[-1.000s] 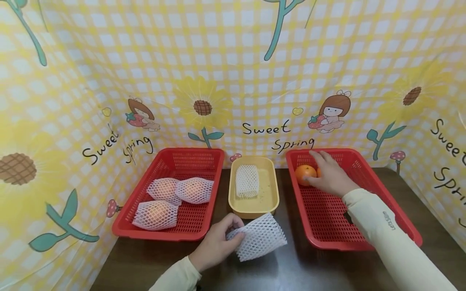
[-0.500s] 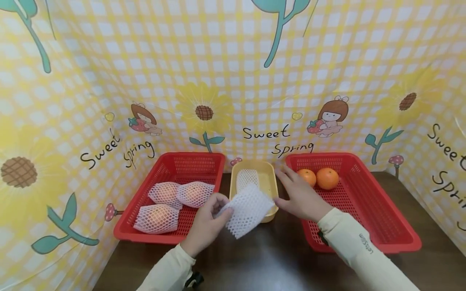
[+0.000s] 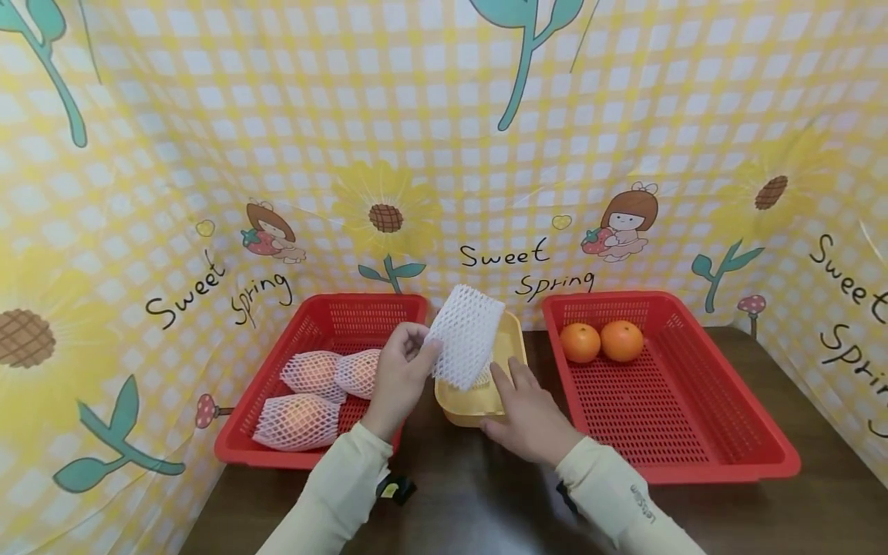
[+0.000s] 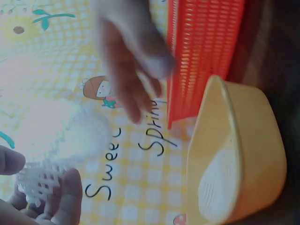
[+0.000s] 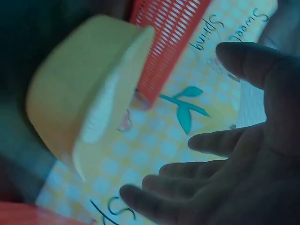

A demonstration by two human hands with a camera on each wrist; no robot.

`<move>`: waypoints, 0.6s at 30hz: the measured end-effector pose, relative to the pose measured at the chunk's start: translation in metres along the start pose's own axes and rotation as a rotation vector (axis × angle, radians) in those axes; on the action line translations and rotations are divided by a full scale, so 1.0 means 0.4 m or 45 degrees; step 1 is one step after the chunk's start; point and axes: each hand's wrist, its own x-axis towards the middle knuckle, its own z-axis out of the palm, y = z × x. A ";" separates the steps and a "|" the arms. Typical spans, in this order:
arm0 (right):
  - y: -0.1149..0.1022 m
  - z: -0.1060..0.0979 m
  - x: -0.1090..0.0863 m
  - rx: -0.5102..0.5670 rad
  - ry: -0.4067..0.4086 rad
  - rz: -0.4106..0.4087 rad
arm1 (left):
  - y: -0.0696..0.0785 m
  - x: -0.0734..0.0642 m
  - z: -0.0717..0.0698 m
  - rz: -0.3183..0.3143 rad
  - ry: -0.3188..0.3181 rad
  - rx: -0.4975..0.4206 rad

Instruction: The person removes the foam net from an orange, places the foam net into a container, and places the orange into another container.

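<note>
My left hand (image 3: 402,379) pinches a white foam net sleeve (image 3: 466,335) at its lower left edge and holds it up over the yellow tray (image 3: 461,408). The sleeve looks flat, with no fruit inside. Just right of it, my right hand (image 3: 533,422) hovers over the tray's front right with fingers spread, holding nothing. In the right wrist view those fingers (image 5: 173,187) are extended. Another foam net (image 4: 218,187) lies in the tray, mostly hidden in the head view. Two oranges, a left one (image 3: 580,342) and a right one (image 3: 621,341), sit in the right red basket (image 3: 694,472).
On the left, a red basket (image 3: 264,457) holds three orange fruits in foam nets, the front one (image 3: 298,422) nearest me. The tray stands between both baskets on a dark table (image 3: 472,493). A checked yellow cloth (image 3: 444,116) hangs behind and at the sides.
My right hand has left the oranges in the right basket with nothing in it and moved left to the tray. My left hand has raised the foam net sleeve and tipped it upright.
</note>
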 end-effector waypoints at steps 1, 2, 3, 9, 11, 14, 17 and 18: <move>0.002 0.013 -0.004 -0.010 -0.010 0.013 | 0.001 0.006 0.009 -0.016 0.014 -0.005; 0.004 0.025 -0.009 -0.022 -0.020 0.028 | 0.001 0.011 0.019 -0.039 0.029 -0.013; 0.007 0.038 -0.014 -0.038 -0.027 0.041 | 0.001 0.017 0.030 -0.059 0.046 -0.020; 0.033 0.111 -0.046 -0.094 -0.061 0.085 | -0.020 0.041 0.094 -0.213 0.134 -0.093; 0.040 0.127 -0.056 -0.124 -0.055 0.071 | -0.033 0.045 0.116 -0.247 0.153 -0.133; 0.047 0.141 -0.065 -0.163 -0.020 0.046 | -0.060 0.057 0.146 -0.265 0.181 -0.185; 0.052 0.147 -0.067 -0.202 0.001 0.041 | -0.093 0.074 0.171 -0.263 0.215 -0.225; 0.053 0.147 -0.067 -0.209 0.006 0.039 | -0.105 0.080 0.178 -0.262 0.225 -0.239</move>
